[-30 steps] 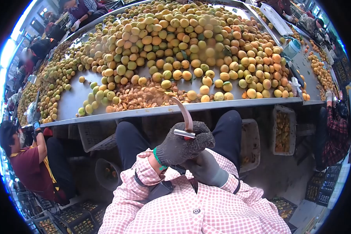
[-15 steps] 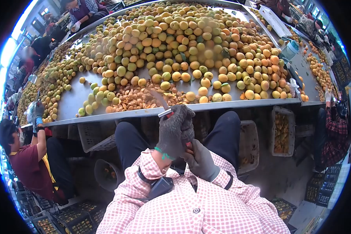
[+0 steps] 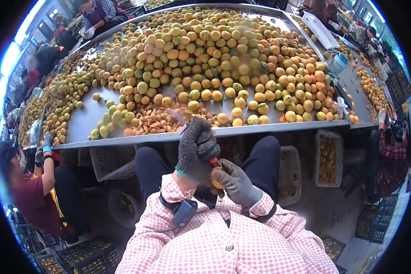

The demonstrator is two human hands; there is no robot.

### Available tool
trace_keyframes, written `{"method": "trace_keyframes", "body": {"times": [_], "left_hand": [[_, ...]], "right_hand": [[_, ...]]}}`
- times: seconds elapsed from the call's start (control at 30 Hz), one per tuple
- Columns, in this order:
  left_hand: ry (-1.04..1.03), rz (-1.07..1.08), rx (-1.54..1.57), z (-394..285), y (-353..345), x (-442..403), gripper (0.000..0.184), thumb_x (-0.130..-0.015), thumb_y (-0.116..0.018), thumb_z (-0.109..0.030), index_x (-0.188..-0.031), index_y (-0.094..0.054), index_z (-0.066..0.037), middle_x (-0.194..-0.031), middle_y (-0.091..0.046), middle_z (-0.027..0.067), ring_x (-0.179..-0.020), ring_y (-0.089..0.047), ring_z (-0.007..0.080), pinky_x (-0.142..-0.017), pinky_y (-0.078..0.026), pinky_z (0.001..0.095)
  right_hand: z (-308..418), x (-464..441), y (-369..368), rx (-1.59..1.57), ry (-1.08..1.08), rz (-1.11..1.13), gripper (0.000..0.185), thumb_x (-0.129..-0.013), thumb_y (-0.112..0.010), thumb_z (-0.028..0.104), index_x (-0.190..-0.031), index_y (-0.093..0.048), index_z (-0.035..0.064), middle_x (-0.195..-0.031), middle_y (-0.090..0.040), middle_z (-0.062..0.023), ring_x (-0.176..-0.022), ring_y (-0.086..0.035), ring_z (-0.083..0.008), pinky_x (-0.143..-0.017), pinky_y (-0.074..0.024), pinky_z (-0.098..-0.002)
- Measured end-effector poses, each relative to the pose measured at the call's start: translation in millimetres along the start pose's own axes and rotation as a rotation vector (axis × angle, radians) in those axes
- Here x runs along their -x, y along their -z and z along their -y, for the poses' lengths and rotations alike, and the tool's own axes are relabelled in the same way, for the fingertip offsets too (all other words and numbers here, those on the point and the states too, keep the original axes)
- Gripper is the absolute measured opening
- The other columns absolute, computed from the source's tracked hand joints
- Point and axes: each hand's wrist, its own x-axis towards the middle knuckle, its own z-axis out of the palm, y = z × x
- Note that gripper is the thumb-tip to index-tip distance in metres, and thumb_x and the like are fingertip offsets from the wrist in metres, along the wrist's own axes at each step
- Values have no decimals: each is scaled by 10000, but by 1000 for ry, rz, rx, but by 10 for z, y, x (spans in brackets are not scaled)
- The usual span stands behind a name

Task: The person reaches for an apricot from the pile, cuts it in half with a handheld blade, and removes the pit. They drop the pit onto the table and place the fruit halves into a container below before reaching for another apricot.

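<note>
Fruit (image 3: 218,184), single, orange, roundish, with no clear long axis in the part exposed: held off the desk (image 3: 260,127), on the body side of its near edge and low over the lap. The right hand (image 3: 242,185) is closed on it from the right, the nearer of the two hands and in contact; its fingers hide much of the surface. The left hand (image 3: 197,148) is a fist clamped on a knife (image 3: 177,116), forward and to the left of the fruit. The knife's long axis runs aslant: blade forward and left, overlapping the desk's near edge in this view; red end (image 3: 213,160) back and right, facing the fruit. A thin curved piece shows beside the red end; whether it meets the fruit cannot be told. The hands are close together, each with its own load; contact between their fingers is uncertain. Beyond the desk's near edge, left of its middle, lie loose brown pieces (image 3: 157,119); behind them a broad pile (image 3: 205,45) of whole fruit spreads towards the far edge. Below the near edge, towards its right corner, stands a crate (image 3: 329,160).
</note>
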Motion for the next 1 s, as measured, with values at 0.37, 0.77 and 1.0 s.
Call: {"method": "trace_keyframes", "body": {"times": [0.37, 0.77, 1.0], "left_hand": [[-350, 0, 397, -916, 280, 12, 273, -998, -416, -288, -873, -544, -82, -582, -301, -60, -415, -302, 28, -375, -256, 206], [-164, -262, 620, -467, 1048, 364, 265, -990, -424, -290, -828, -507, -97, -546, -287, -61, -390, -276, 38, -380, -255, 213], [9, -332, 482, -236, 1154, 326, 283, -977, -455, -313, -787, -512, -111, -551, -301, -66, -389, -289, 50, -381, -263, 222]], "right_hand": [[293, -1103, 28, 121, 3, -135, 376, -914, -545, 450, -926, -559, 74, -757, -582, -22, -534, -515, -94, -479, -418, -208], [-370, -1116, 271, 40, -325, -264, 238, -912, -549, 240, -1055, -562, 50, -812, -617, -81, -569, -544, -123, -473, -411, -211], [-325, -663, 636, 906, 322, -629, 337, -906, -563, 241, -1146, -528, 8, -979, -648, -139, -855, -631, -235, -763, -477, -336]]}}
